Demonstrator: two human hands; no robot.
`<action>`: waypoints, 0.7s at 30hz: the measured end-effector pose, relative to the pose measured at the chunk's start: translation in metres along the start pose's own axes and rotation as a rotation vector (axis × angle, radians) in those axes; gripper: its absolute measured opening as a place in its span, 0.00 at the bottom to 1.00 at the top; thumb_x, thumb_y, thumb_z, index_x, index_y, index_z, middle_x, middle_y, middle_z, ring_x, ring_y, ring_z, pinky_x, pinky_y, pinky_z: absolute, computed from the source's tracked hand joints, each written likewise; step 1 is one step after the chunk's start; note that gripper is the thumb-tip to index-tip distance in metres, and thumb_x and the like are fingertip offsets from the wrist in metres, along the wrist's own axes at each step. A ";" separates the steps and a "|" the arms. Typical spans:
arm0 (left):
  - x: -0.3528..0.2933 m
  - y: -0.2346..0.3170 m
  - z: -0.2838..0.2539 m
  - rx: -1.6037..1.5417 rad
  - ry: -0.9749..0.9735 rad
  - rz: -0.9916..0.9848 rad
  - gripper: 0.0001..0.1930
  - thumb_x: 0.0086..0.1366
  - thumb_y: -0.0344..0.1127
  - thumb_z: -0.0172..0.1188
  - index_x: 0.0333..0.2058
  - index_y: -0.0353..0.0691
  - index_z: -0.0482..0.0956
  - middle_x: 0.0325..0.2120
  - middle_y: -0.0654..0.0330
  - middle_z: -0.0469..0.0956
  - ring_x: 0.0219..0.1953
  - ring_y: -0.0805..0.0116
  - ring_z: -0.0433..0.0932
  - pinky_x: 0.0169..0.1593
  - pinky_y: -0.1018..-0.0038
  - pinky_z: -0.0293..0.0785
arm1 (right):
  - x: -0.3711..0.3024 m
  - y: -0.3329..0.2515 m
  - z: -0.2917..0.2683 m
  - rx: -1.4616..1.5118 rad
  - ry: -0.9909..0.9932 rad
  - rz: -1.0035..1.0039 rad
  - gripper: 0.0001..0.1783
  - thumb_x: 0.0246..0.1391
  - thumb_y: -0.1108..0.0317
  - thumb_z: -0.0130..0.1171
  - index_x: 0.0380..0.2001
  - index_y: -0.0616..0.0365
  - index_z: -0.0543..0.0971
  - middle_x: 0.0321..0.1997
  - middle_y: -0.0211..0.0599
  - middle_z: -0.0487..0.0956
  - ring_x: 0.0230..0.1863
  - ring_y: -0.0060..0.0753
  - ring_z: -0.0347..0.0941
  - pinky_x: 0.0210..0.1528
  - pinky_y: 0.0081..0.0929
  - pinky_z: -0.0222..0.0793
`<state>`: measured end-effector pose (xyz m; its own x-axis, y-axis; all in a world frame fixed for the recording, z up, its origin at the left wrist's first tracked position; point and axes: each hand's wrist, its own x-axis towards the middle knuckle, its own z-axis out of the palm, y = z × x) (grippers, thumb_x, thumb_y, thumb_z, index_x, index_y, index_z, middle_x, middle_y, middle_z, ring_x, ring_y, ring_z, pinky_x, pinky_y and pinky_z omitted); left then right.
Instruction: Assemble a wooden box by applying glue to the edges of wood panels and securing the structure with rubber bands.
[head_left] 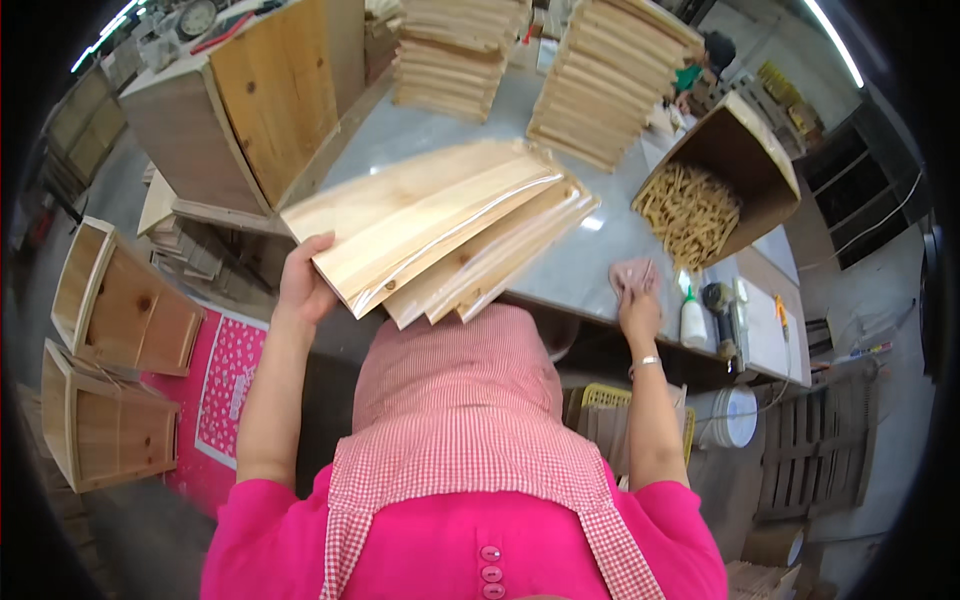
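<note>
The left hand has its fingers clamped on the near end of a fanned stack of thin, pale curved wooden slats, held above the grey counter. The right hand presses a pink cloth, fingers together. The slats look stiff, light and prone to sliding apart, so pinching the ends likely suits best.

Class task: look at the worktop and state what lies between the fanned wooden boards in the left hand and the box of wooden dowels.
In the head view, only bare grey worktop lies between the fanned boards and the dowel box.
</note>
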<state>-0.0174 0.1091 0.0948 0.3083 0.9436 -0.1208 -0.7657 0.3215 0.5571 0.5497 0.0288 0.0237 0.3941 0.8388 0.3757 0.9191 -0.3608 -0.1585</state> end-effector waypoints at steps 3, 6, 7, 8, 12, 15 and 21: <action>-0.021 0.002 0.021 -0.070 -0.008 0.070 0.34 0.62 0.32 0.59 0.65 0.28 0.59 0.62 0.44 0.69 0.64 0.48 0.69 0.69 0.56 0.64 | 0.013 -0.047 -0.048 -0.272 -0.117 0.088 0.29 0.57 0.52 0.61 0.56 0.59 0.78 0.64 0.53 0.72 0.60 0.58 0.70 0.59 0.50 0.68; -0.037 0.005 0.041 -0.039 -0.091 0.174 0.35 0.62 0.33 0.58 0.66 0.28 0.59 0.62 0.43 0.69 0.64 0.48 0.70 0.70 0.56 0.63 | 0.023 -0.138 -0.084 0.102 -0.055 -0.277 0.32 0.53 0.54 0.66 0.56 0.65 0.76 0.59 0.61 0.75 0.60 0.59 0.70 0.62 0.50 0.66; -0.039 0.008 0.051 -0.103 -0.151 0.195 0.35 0.62 0.34 0.58 0.66 0.28 0.59 0.62 0.43 0.69 0.64 0.48 0.70 0.69 0.56 0.63 | 0.017 -0.175 -0.073 0.201 0.139 -0.403 0.34 0.52 0.53 0.67 0.55 0.67 0.75 0.57 0.61 0.75 0.60 0.60 0.70 0.62 0.51 0.65; -0.044 0.011 0.055 -0.168 -0.194 0.228 0.35 0.62 0.34 0.58 0.66 0.28 0.58 0.62 0.43 0.69 0.64 0.48 0.70 0.69 0.56 0.63 | 0.002 -0.234 -0.094 0.262 -0.023 -0.450 0.38 0.53 0.51 0.67 0.57 0.70 0.72 0.59 0.62 0.74 0.61 0.61 0.69 0.64 0.50 0.63; -0.055 0.017 0.072 -0.241 -0.215 0.306 0.35 0.63 0.36 0.58 0.66 0.29 0.59 0.62 0.44 0.69 0.63 0.47 0.70 0.68 0.54 0.65 | -0.065 -0.387 -0.059 0.139 -0.207 -0.743 0.55 0.47 0.34 0.65 0.63 0.72 0.66 0.65 0.62 0.67 0.66 0.61 0.63 0.61 0.63 0.62; -0.073 0.004 0.094 -0.251 -0.243 0.373 0.30 0.66 0.37 0.55 0.64 0.30 0.64 0.59 0.45 0.73 0.59 0.47 0.75 0.64 0.52 0.71 | -0.077 -0.419 -0.008 -0.057 -0.383 -0.840 0.53 0.53 0.39 0.61 0.68 0.73 0.60 0.74 0.67 0.54 0.73 0.74 0.51 0.62 0.76 0.57; -0.100 -0.001 0.074 -0.295 -0.184 0.409 0.31 0.64 0.38 0.57 0.64 0.31 0.64 0.59 0.46 0.74 0.59 0.49 0.75 0.63 0.53 0.71 | -0.077 -0.411 -0.030 -0.353 -0.368 -0.929 0.39 0.61 0.57 0.53 0.68 0.74 0.61 0.67 0.73 0.63 0.64 0.79 0.64 0.49 0.69 0.72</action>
<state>-0.0054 0.0084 0.1670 0.0255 0.9756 0.2180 -0.9619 -0.0355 0.2710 0.1418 0.1005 0.0869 -0.4320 0.8968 -0.0957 0.8303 0.4369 0.3460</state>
